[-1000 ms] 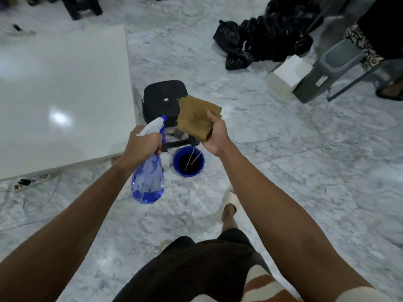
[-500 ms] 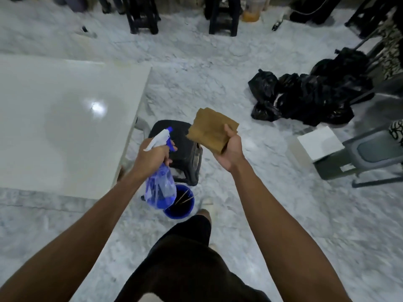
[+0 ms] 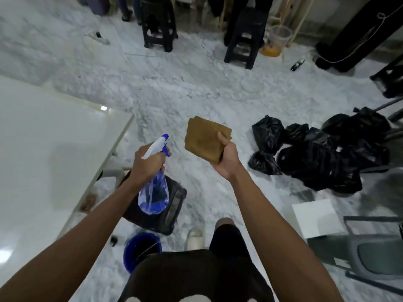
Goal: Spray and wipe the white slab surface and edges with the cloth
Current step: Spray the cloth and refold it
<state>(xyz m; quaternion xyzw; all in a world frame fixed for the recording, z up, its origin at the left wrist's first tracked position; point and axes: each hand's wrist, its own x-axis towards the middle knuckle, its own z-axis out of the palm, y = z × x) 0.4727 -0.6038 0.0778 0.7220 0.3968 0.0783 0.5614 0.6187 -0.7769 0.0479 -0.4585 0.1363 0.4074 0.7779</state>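
Note:
The glossy white slab (image 3: 43,153) fills the left side, its right edge running diagonally toward me. My left hand (image 3: 146,163) grips the neck of a clear blue spray bottle (image 3: 153,192) with a white and blue trigger head, held in the air just right of the slab's edge, nozzle aimed away and to the right. My right hand (image 3: 226,158) holds a folded brown cloth (image 3: 205,138) upright in front of me, thumb across its face. Both hands are off the slab.
A black stool (image 3: 172,210) and a blue bucket (image 3: 136,251) stand on the marble floor beneath my hands. Black rubbish bags (image 3: 316,153) lie to the right, a white box (image 3: 316,216) and grey chair (image 3: 375,256) nearer me. More black stools (image 3: 244,33) stand at the back.
The view has lifted and I have stepped forward; the stool and bucket slid down the frame. Both hands keep their grips, raised a little higher.

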